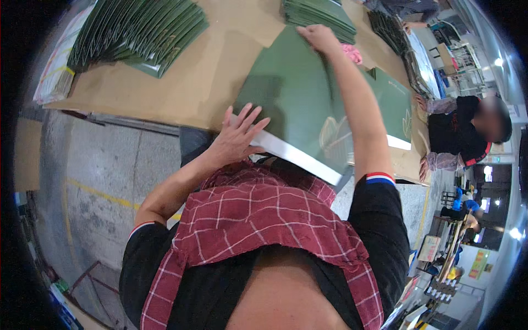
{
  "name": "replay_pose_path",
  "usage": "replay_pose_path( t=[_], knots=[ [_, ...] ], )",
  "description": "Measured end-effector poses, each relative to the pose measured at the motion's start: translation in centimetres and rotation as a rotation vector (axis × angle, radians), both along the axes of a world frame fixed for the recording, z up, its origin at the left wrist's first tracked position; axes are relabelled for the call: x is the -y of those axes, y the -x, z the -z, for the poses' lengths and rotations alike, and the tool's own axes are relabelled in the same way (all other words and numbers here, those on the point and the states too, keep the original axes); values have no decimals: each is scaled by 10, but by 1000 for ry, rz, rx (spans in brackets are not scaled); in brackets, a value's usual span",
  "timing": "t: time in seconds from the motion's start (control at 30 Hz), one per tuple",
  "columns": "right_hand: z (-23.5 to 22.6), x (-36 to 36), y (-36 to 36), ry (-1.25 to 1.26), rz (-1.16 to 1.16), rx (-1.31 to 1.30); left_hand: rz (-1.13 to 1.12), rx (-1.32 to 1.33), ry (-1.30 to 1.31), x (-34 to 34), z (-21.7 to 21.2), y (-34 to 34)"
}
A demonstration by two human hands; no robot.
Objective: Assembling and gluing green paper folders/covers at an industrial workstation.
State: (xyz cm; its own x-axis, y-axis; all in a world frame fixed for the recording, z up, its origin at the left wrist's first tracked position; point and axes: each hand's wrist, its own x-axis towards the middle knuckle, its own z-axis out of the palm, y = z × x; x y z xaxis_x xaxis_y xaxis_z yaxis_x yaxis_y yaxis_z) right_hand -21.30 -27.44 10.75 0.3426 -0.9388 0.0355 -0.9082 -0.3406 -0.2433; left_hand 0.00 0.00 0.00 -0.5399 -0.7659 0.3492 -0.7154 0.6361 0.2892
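Observation:
A large green paper bag [291,93], flat with a white strip along its near edge and a pale leaf-like print, lies at the front of the table and overhangs its edge. My left hand [242,135] rests at the bag's near left corner, fingers spread over the white strip. Stretched across to the far end, my right hand [319,37] has its fingers curled on the bag's far edge; the fingertips are partly hidden. Another green piece with a similar print [391,102] lies on the right, partly behind my right forearm.
Fanned green folded bags [140,33] cover the table's [148,99] far left, beside a bundle of pale sheets [58,77]. A green stack [324,19] and a pink crumpled thing [352,54] sit beyond my right hand. A co-worker [462,129] stands at the right end.

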Motion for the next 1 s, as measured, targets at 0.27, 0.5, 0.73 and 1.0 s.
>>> replay_pose_path(
  t=[0.27,0.5,0.73,1.0],
  knots=[
    [29,36,68,34,-73,-508,232,-301,58,24,8,14],
    [45,3,69,-231,-35,-488,370,-397,-24,7,13,19],
    [71,-5,30,-275,-128,-648,116,-541,-430,-14,15,34],
    [57,-43,-49,588,-465,-123,-180,-918,-292,8,40,-21]
  ],
)
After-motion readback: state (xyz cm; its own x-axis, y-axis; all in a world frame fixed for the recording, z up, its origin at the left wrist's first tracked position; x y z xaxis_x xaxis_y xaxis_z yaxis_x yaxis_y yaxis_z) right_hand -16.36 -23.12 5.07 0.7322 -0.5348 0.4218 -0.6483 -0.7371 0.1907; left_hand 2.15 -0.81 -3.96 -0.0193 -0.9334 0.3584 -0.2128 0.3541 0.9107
